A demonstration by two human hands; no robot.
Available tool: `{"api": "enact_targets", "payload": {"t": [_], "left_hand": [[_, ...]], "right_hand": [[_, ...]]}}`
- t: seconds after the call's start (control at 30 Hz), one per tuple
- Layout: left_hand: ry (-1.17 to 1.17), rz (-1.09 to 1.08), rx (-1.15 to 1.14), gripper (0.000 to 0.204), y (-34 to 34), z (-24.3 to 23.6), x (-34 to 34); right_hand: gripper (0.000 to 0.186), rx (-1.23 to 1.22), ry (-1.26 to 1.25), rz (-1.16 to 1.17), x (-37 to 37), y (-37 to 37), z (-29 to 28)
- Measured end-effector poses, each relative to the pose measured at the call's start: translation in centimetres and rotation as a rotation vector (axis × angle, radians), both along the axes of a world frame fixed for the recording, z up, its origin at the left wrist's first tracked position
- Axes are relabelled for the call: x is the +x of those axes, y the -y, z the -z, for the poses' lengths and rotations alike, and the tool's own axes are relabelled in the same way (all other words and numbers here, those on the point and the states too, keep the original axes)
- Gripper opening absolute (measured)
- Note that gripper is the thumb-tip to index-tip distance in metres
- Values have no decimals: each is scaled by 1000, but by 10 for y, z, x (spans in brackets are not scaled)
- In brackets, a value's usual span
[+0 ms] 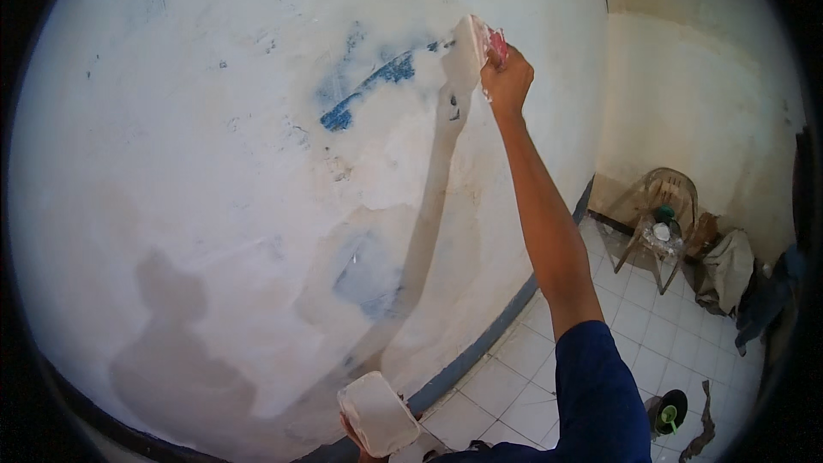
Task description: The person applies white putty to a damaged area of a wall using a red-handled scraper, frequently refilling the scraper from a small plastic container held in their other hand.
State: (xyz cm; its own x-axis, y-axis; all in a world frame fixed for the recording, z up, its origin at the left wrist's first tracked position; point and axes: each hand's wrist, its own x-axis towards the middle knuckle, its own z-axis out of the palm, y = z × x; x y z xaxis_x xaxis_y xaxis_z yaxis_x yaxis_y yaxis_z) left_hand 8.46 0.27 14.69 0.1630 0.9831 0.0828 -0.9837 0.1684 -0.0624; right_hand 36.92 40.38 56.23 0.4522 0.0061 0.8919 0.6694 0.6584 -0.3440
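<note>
The right fingers (pixel 496 61) grip a red-handled scraper (pixel 482 39).

Left hand (pixel 350 435), seemingly cut off at the lower edge, mostly hidden behind a pale tray (pixel 382 416).

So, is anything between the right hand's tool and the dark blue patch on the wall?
Nothing visible: only the wall's own surface lies between the flat tool in the right hand and the blue patch.
</note>
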Motion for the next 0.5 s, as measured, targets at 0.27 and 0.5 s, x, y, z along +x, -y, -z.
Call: {"api": "enact_targets", "payload": {"t": [0.27, 0.5], "left_hand": [[-509, -159, 71, 101, 9, 44, -35], [-234, 0, -47, 102, -13, 18, -31]], "right_hand": [[10, 126, 139, -18, -50, 34, 31], [14, 132, 322, -220, -119, 125, 73]]}}
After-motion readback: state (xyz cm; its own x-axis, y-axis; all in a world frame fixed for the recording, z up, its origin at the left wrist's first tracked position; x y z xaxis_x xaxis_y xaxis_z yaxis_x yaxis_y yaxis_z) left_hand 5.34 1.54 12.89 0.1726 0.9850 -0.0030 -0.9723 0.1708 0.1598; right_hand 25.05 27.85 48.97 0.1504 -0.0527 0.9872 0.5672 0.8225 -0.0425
